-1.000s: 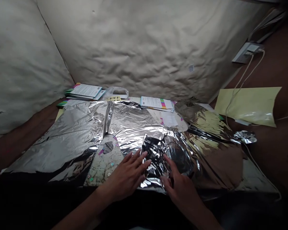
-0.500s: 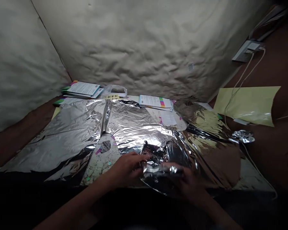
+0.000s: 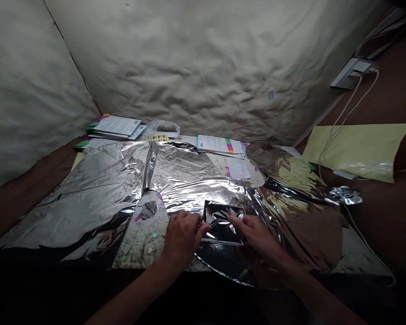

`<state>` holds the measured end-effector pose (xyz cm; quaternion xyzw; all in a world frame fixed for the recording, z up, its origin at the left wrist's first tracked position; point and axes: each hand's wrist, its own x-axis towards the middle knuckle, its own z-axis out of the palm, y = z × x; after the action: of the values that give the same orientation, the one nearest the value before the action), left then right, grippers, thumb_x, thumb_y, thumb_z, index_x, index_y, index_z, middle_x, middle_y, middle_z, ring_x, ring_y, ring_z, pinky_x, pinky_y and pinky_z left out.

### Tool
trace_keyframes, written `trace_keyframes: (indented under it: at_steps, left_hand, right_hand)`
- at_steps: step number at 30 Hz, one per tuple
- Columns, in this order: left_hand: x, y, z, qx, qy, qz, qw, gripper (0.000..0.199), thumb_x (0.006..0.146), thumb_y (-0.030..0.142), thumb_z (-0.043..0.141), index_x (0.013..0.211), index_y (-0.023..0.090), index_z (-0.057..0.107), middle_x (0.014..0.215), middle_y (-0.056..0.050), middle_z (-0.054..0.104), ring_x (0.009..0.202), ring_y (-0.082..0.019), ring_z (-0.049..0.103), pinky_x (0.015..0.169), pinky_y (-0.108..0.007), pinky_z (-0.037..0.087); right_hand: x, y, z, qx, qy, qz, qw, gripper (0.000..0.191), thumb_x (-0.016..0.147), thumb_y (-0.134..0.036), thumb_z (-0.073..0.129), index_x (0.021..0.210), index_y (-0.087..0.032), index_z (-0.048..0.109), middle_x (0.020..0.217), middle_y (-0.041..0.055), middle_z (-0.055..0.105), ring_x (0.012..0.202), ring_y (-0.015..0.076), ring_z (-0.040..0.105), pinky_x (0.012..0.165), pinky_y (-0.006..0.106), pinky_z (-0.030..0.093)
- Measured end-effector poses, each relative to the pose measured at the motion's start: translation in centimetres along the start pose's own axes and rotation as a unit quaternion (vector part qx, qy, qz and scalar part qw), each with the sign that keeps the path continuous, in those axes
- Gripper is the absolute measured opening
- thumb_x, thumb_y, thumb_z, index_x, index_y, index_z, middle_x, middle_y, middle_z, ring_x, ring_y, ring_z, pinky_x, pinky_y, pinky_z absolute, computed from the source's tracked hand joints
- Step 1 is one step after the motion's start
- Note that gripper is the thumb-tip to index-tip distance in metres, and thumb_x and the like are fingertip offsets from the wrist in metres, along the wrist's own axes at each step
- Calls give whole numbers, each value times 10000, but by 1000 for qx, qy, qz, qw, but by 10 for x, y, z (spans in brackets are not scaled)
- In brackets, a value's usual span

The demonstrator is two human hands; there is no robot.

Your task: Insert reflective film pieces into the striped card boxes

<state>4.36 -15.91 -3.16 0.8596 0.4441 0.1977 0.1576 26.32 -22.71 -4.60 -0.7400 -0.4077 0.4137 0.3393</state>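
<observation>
The left hand (image 3: 184, 237) and right hand (image 3: 255, 234) rest just either side of a folded foil flap (image 3: 221, 230). Both are half closed, their fingertips (image 3: 203, 228) seeming to pinch its upper edge from each side, probably to keep the fold taut. The flap is part of a large crumpled aluminium foil sheet (image 3: 189, 169) spread beyond it. Just left of the flap lies a speckled printed board (image 3: 144, 239). Beyond the flap sit printed booklets (image 3: 219, 144), and farther left a booklet stack (image 3: 117, 126) and plastic bag (image 3: 164, 129), apparently kept back from the foil. Right of the flap are a crumpled foil scrap (image 3: 345, 195) and a yellow envelope (image 3: 357, 151), below a wall socket (image 3: 353, 74).
</observation>
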Motion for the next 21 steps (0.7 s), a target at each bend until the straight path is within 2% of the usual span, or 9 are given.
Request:
trace_keyframes:
  at_steps: [3,5,8,10,13,16,18,20,21]
  left_hand:
    - [3,5,4,55,26,83,995,519,954,356,521,1433,181,420,1321,-124,594,1217,-284,515,989,-422,402]
    - [6,7,10,82,4,156,984,625,974,402,464,1522,179,265,1519,-118,411,1410,-280,334,1105,-434,316]
    - [11,4,21,107,-35,172,979,672,986,530,346,1538,164,229,1581,-110,305,1471,-259,228,1164,-445,242]
    - [12,2,27,113,-41,154,981,686,986,564,293,1535,157,240,1588,-110,287,1472,-253,230,1178,-450,219]
    - [13,1,30,113,-41,145,982,705,978,589,279,1534,156,249,1594,-110,270,1480,-252,207,1191,-454,192]
    - [14,3,29,107,-49,136,984,716,971,596,292,1532,152,262,1592,-118,273,1482,-259,201,1196,-467,174]
    - [14,5,28,102,-57,129,985,716,967,593,310,1533,157,264,1593,-120,269,1480,-271,204,1198,-484,160]
    - [14,5,27,96,-61,127,985,720,963,590,323,1535,160,258,1598,-121,252,1483,-280,193,1200,-499,139]
    - [14,4,28,94,-62,130,985,718,963,584,324,1537,158,253,1600,-121,244,1485,-280,184,1202,-502,128]
  right_hand:
    - [5,0,2,-32,3,-29,999,530,855,-654,524,596,-194,471,498,-48,434,469,97,391,430,228,244]
    - [6,-3,0,-46,9,-33,998,518,849,-636,541,590,-192,475,503,-47,438,472,97,390,432,230,251]
    - [1,-8,-3,-35,10,-23,999,457,844,-596,565,647,-185,533,515,-47,465,472,109,429,435,235,299]
    - [-7,-12,-6,-16,26,-17,999,374,839,-545,596,891,-176,628,548,-53,525,488,132,499,463,245,369]
    - [-19,-17,-6,-37,85,-17,996,617,814,-417,659,1363,-220,458,597,-74,601,544,164,594,561,275,459]
    - [-26,-21,-5,-100,107,-30,989,696,825,-362,641,1450,-229,367,618,-60,640,582,191,635,620,310,492]
    - [-28,-21,-2,-171,140,-81,972,596,865,-364,585,1421,-214,432,766,16,704,689,230,670,686,364,513]
    - [-28,-19,0,-258,180,-183,932,524,915,-358,510,1412,-194,469,1113,126,696,992,296,658,865,442,497]
    - [-27,-18,2,-298,179,-238,907,519,934,-361,484,1422,-186,466,1299,150,615,1173,320,579,977,472,445]
